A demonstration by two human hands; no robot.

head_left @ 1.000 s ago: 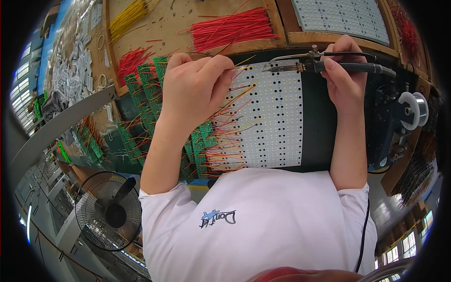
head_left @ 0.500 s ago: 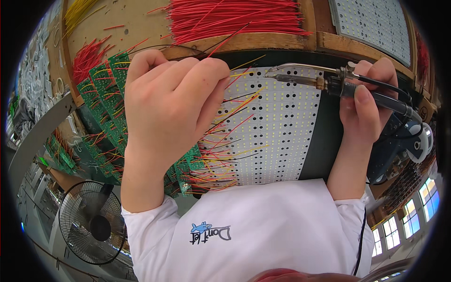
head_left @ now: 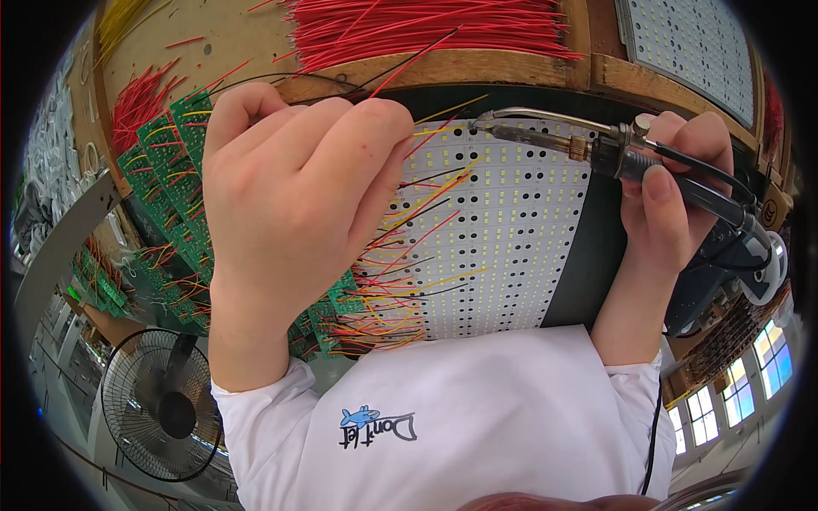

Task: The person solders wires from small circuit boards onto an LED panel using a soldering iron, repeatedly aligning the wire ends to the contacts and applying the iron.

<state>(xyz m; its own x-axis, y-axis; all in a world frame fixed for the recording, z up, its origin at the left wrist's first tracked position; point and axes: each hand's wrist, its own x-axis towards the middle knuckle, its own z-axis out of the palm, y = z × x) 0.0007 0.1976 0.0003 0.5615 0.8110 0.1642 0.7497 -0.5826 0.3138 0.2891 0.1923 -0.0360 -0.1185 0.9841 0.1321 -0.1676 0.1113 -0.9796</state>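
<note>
My right hand (head_left: 669, 196) grips a soldering iron (head_left: 545, 140) with a thin metal solder-feed tube (head_left: 554, 114) clamped along it. Its tip points left, at the far edge of a white LED panel (head_left: 503, 230) with rows of small yellow chips. Close by, my left hand (head_left: 307, 187) is closed, knuckles up, its fingertips mostly hidden. A yellow wire (head_left: 439, 129) comes out from its fingers and reaches the iron's tip. Green circuit boards (head_left: 179, 187) with red, yellow and black wires lie beneath and left of this hand; several wires stretch over the panel.
A wooden-edged tray beyond the panel holds a thick bundle of red wires (head_left: 426, 34), with loose red wires (head_left: 141, 106) to its left. More LED panels (head_left: 694, 51) are stacked at the far right. A black fan (head_left: 162, 404) stands at the lower left.
The iron's tip has shifted slightly left and now meets the end of the yellow wire. My left hand keeps its closed grip, and the whole view has shifted a little.
</note>
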